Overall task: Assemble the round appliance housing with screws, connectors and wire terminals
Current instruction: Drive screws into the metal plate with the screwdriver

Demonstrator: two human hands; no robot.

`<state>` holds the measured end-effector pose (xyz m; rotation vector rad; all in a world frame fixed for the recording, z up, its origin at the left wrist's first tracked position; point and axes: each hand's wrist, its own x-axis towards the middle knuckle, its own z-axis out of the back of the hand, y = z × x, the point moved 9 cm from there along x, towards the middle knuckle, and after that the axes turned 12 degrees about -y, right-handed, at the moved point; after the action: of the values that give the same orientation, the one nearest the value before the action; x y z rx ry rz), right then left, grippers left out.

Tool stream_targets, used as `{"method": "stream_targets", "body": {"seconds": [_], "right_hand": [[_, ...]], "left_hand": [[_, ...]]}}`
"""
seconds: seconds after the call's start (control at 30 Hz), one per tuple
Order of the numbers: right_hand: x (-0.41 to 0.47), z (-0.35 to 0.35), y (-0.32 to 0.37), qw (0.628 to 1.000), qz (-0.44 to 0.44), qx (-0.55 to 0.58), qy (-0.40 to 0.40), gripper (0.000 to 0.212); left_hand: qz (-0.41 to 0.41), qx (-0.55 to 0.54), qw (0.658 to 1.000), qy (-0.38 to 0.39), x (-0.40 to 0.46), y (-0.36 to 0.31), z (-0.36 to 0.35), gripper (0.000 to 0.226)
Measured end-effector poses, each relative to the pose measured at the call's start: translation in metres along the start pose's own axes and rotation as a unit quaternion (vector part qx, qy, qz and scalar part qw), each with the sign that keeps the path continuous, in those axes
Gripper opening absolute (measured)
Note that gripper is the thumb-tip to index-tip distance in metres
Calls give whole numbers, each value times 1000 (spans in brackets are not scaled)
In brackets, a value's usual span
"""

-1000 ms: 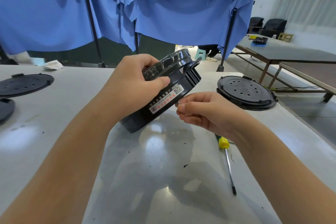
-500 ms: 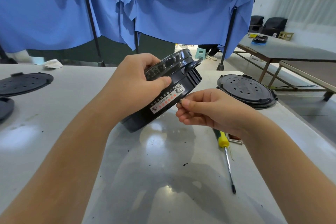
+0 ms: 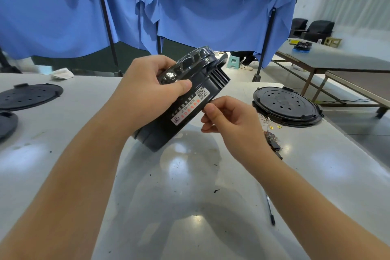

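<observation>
Housing work is under way in the head view: the round black plastic appliance housing is held tilted above the glossy grey table, gripped round its upper rim by the left hand. The right hand is curled at the housing's lower side edge, fingertips pinched together; whether a screw is held cannot be told. A fastener seems to be being seated; next, careful alignment and the screwdriver lying by the right forearm are likely called for.
</observation>
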<state>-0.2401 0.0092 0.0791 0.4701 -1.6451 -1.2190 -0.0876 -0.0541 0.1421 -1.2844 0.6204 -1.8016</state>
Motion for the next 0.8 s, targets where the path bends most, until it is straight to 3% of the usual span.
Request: {"method": "stream_targets", "body": {"seconds": [0.17, 0.23, 0.3, 0.4, 0.53, 0.6, 0.7, 0.8], "right_hand": [[0, 22, 13, 981, 141, -110, -77, 13], [-6, 22, 27, 946, 249, -188, -87, 10], [-14, 19, 37, 898, 344, -258, -93, 21], [-17, 18, 41, 872, 382, -290, -98, 23], [-12, 17, 27, 946, 240, -191, -99, 5], [-7, 13, 16, 979, 137, -127, -86, 13], [-3, 7, 4, 997, 4, -43, -57, 18], [-4, 4, -11, 987, -153, 34, -40, 17]], "left_hand": [[1, 4, 1000, 23, -4, -2, -6, 10], [2, 4, 1000, 23, -5, -2, -8, 9], [1, 9, 1000, 21, -5, -3, -10, 9], [-1, 12, 1000, 18, -5, -3, -9, 9], [-3, 18, 1000, -1, -5, -4, -6, 10], [-4, 21, 1000, -11, -4, -4, -4, 9], [-3, 22, 1000, -16, -3, -3, -2, 9], [-8, 29, 999, -16, -3, -3, -4, 9]]}}
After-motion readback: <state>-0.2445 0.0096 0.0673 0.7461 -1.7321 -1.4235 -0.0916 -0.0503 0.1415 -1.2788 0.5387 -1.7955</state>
